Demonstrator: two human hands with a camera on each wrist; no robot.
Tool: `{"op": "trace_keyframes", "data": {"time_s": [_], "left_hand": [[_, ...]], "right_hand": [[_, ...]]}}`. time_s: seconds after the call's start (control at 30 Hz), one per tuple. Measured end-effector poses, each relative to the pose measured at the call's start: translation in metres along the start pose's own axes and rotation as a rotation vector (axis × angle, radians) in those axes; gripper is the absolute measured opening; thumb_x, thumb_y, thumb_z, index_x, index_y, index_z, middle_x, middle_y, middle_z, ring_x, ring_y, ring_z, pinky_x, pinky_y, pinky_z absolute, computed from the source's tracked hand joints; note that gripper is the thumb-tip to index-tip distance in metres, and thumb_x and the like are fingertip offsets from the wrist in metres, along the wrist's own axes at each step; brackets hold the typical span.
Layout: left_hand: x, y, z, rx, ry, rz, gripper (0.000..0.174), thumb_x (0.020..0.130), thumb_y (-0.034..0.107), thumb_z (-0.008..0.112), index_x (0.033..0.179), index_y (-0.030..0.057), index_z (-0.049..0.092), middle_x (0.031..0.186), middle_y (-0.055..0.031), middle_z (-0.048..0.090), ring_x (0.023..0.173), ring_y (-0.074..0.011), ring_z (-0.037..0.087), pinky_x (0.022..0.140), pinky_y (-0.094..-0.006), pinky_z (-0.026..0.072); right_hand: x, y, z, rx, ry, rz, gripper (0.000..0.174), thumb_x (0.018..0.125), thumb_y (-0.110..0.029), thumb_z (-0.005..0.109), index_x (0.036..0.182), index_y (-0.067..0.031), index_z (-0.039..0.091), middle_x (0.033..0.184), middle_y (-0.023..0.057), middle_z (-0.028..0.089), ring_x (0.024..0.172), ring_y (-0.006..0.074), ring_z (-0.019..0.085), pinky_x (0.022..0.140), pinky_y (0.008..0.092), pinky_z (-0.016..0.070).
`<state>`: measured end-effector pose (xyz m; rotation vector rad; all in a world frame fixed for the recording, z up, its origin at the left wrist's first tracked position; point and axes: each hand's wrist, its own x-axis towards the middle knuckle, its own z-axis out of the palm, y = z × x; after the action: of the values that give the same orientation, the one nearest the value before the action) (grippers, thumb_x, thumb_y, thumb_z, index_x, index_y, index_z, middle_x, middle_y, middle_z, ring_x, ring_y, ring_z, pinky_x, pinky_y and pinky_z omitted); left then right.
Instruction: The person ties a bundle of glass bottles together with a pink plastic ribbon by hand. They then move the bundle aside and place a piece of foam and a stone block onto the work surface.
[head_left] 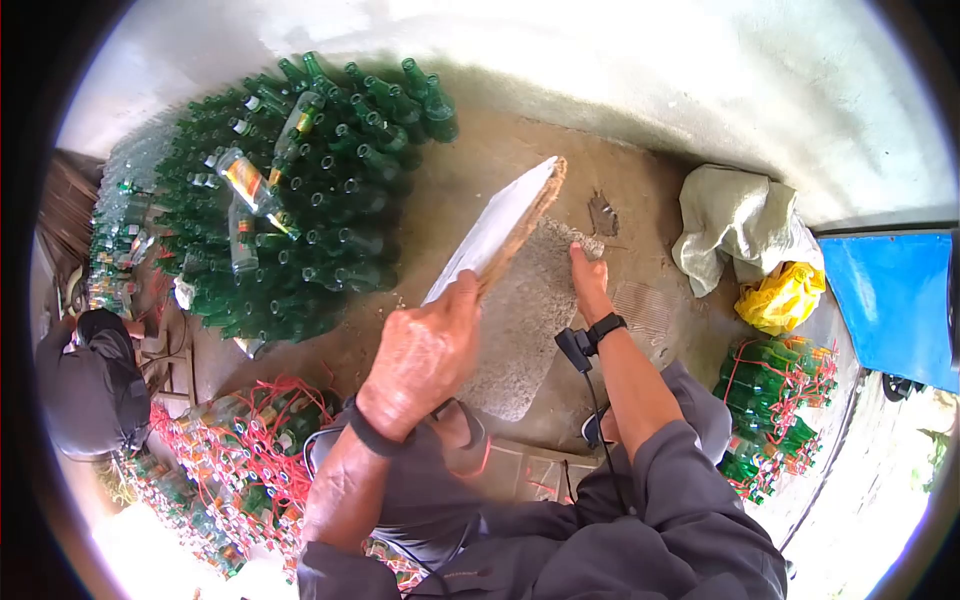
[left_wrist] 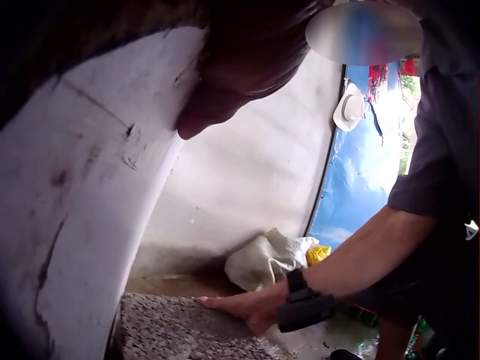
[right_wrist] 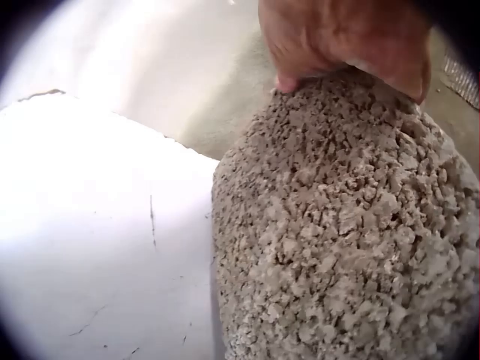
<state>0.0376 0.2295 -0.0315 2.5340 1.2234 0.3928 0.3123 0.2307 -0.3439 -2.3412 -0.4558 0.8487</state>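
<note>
My left hand (head_left: 425, 340) grips the edge of a white-faced board (head_left: 500, 225) with a rough brown rim, tilted up off the floor. In the left wrist view this hand (left_wrist: 247, 67) is dark at the top, beside the board's white face (left_wrist: 82, 187). A rough grey slab (head_left: 525, 320) leans between the legs, and my right hand (head_left: 590, 280) pinches its far corner. The right wrist view shows the right hand (right_wrist: 345, 37) curled over the top edge of the crumbly slab (right_wrist: 337, 225), with a white surface (right_wrist: 112, 225) at its left.
Green bottles (head_left: 340, 190) stand massed at the left. Bottles tied with red string (head_left: 250, 440) lie nearer, and another bundle (head_left: 775, 400) is at the right. A pale sack (head_left: 740, 220) and yellow bag (head_left: 785, 298) rest by the wall. Another person (head_left: 95, 385) is at far left.
</note>
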Motion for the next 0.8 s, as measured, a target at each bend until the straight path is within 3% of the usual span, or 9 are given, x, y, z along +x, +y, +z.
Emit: {"op": "trace_keyframes", "data": {"time_s": [0.13, 0.2, 0.3, 0.37, 0.5, 0.6, 0.63, 0.7, 0.8], "left_hand": [[-0.009, 0.015, 0.021, 0.024, -0.07, 0.04, 0.036, 0.092, 0.011, 0.062, 0.122, -0.0053, 0.051, 0.074, -0.0178, 0.065, 0.062, -0.0318, 0.067, 0.054, -0.0425, 0.0529], [-0.009, 0.024, 0.029, 0.003, -0.043, 0.099, 0.038, 0.081, 0.005, 0.057, 0.112, -0.0155, 0.051, 0.074, -0.0166, 0.063, 0.061, -0.0297, 0.068, 0.053, -0.039, 0.0544], [-0.013, 0.031, 0.043, 0.06, -0.014, 0.152, 0.046, 0.083, 0.01, 0.058, 0.117, -0.0186, 0.05, 0.076, -0.0179, 0.063, 0.06, -0.0296, 0.067, 0.052, -0.0389, 0.0544], [-0.016, 0.037, 0.047, 0.06, -0.032, 0.135, 0.05, 0.083, 0.013, 0.057, 0.119, -0.0203, 0.049, 0.078, -0.0181, 0.063, 0.062, -0.0281, 0.067, 0.052, -0.0372, 0.0543], [-0.025, 0.044, 0.062, 0.128, 0.021, 0.255, 0.046, 0.081, 0.012, 0.061, 0.114, -0.0184, 0.052, 0.079, -0.016, 0.064, 0.067, -0.0255, 0.067, 0.052, -0.035, 0.0537], [-0.031, 0.052, 0.056, 0.046, 0.042, 0.231, 0.03, 0.084, 0.011, 0.063, 0.102, -0.01, 0.053, 0.067, -0.0146, 0.061, 0.055, -0.031, 0.066, 0.05, -0.0393, 0.053], [-0.031, 0.054, 0.052, -0.002, -0.024, 0.227, 0.031, 0.084, 0.014, 0.063, 0.103, -0.0098, 0.055, 0.07, -0.0165, 0.063, 0.059, -0.0322, 0.067, 0.052, -0.0403, 0.0533], [-0.03, 0.056, 0.04, -0.051, -0.094, 0.222, 0.033, 0.085, 0.017, 0.063, 0.104, -0.0096, 0.057, 0.073, -0.0183, 0.065, 0.063, -0.0334, 0.067, 0.055, -0.0413, 0.0537], [-0.029, 0.049, 0.017, -0.182, -0.116, 0.195, 0.026, 0.09, 0.027, 0.066, 0.105, 0.0051, 0.068, 0.076, -0.0148, 0.07, 0.065, -0.0355, 0.068, 0.06, -0.0461, 0.0536]], "right_hand": [[-0.064, -0.052, -0.034, -0.069, 0.286, -0.26, 0.094, 0.09, -0.064, 0.058, 0.13, 0.0206, 0.05, 0.129, 0.031, 0.059, 0.122, 0.0369, 0.059, 0.101, 0.0423, 0.0474], [-0.101, -0.081, -0.069, 0.411, -0.18, -0.137, 0.085, 0.096, -0.063, 0.048, 0.13, 0.0148, 0.053, 0.121, 0.026, 0.065, 0.111, 0.0344, 0.066, 0.092, 0.0452, 0.0542], [-0.145, -0.096, -0.094, 0.899, -0.555, 0.024, 0.073, 0.1, -0.058, 0.046, 0.121, 0.0105, 0.061, 0.107, 0.0203, 0.07, 0.095, 0.0297, 0.071, 0.079, 0.0433, 0.0585], [-0.178, -0.12, -0.114, 0.92, -0.628, 0.011, 0.069, 0.099, -0.056, 0.051, 0.113, 0.0102, 0.065, 0.1, 0.0179, 0.072, 0.091, 0.0275, 0.072, 0.073, 0.0415, 0.0597], [-0.182, -0.128, -0.118, 0.454, -0.526, -0.22, 0.05, 0.094, -0.044, 0.064, 0.083, 0.0044, 0.068, 0.078, 0.0119, 0.07, 0.066, 0.0206, 0.065, 0.058, 0.0369, 0.056], [-0.158, -0.106, -0.099, 0.016, -0.16, -1.031, 0.034, 0.08, -0.015, 0.066, 0.06, 0.0078, 0.05, 0.05, 0.0081, 0.051, 0.048, 0.0149, 0.047, 0.046, 0.0381, 0.0385], [-0.164, -0.107, -0.106, 0.025, -0.155, -1.037, 0.034, 0.08, -0.015, 0.066, 0.06, 0.0078, 0.05, 0.05, 0.0081, 0.051, 0.048, 0.0149, 0.047, 0.046, 0.0381, 0.0385], [-0.185, -0.112, -0.133, 0.37, -0.249, -0.605, 0.032, 0.08, -0.013, 0.065, 0.059, 0.0064, 0.051, 0.05, 0.004, 0.048, 0.047, 0.0132, 0.044, 0.046, 0.0371, 0.039], [-0.187, -0.102, -0.171, 0.383, -0.251, -0.504, 0.036, 0.08, -0.015, 0.068, 0.054, 0.0038, 0.051, 0.052, 0.0015, 0.05, 0.048, 0.0111, 0.045, 0.045, 0.0355, 0.0382]]}}
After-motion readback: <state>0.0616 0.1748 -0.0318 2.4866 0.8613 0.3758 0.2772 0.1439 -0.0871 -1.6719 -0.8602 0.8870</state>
